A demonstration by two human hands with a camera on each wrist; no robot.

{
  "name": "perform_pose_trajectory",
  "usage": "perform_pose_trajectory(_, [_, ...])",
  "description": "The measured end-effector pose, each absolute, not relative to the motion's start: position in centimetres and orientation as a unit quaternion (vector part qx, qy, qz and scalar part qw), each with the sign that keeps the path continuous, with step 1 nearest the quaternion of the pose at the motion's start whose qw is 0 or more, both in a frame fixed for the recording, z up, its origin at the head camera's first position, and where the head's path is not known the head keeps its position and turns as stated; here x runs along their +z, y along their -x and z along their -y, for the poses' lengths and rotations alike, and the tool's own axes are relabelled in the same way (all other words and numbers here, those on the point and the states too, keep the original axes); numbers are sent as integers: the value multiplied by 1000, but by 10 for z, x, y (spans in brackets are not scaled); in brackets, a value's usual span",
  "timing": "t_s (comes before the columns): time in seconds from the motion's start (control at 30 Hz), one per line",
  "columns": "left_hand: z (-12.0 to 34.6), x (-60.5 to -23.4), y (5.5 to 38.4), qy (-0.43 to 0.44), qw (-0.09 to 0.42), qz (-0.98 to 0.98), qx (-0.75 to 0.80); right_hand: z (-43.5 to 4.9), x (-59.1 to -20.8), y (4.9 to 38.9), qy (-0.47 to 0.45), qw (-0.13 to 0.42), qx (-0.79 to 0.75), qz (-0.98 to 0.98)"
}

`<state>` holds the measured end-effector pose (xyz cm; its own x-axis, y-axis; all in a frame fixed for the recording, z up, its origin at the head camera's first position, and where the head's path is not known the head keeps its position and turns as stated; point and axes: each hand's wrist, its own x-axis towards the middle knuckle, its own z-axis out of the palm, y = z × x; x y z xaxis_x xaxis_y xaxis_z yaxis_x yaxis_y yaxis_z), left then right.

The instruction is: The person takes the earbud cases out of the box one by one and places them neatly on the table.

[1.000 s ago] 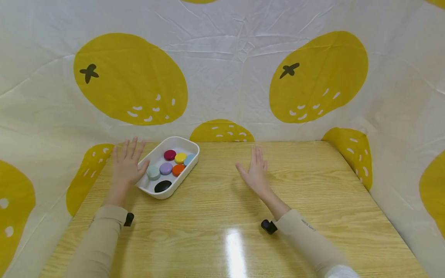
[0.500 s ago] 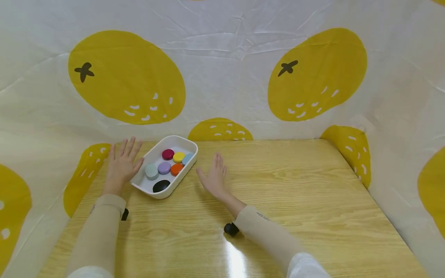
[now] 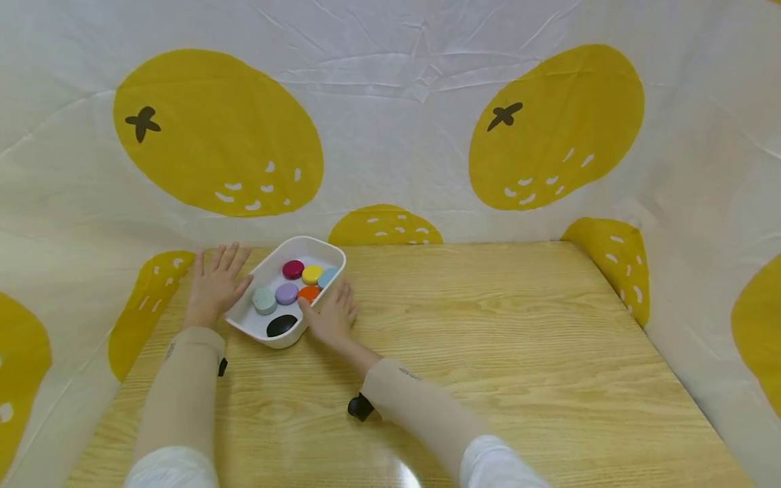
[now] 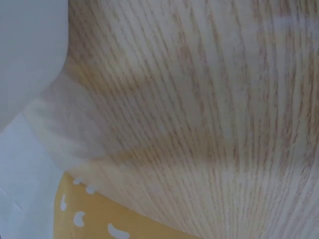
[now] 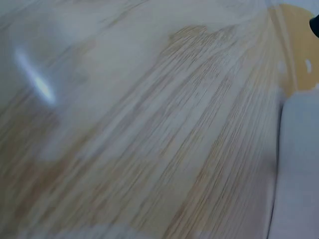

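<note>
Probably light and stiff, the white tray (image 3: 277,343) sits on the table (image 3: 518,318) between the left hand (image 3: 213,290) and right hand (image 3: 331,320), both straight-fingered, contact unclear; opposite sides of its rim (image 3: 343,264) suit holding, though the discs (image 3: 287,293) may slide.

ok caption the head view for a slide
Left hand and right hand flank a white tray of coloured discs on a wooden table.

1. I am in a cloth-walled tabletop recording booth; whether home, lab or office surrounds it, I cannot tell.
2. Creased white cloth (image 3: 390,135), printed with big yellow fruit shapes (image 3: 219,135), closes in the back and both sides of my wood-grain table (image 3: 518,325).
3. A bright glare (image 5: 37,80) lies on its glossy top.
4. I wear a small black camera (image 3: 360,407) at each wrist.
</note>
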<state>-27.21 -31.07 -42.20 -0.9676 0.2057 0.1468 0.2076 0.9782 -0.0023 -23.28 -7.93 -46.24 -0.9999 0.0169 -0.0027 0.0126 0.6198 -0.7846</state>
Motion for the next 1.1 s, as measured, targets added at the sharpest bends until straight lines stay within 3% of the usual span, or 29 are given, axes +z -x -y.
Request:
perform_pose_trajectory(0.27, [318, -429, 264, 71, 38, 996, -35, 92, -463, 230, 26, -3, 438, 899])
perform_pose_trajectory(0.67, [315, -428, 269, 106, 21, 994, -14, 97, -463, 233, 40, -46, 380, 923])
perform_pose_trajectory(1.1, [311, -427, 277, 136, -47, 989, 14, 89, -458, 237, 18, -54, 182, 982])
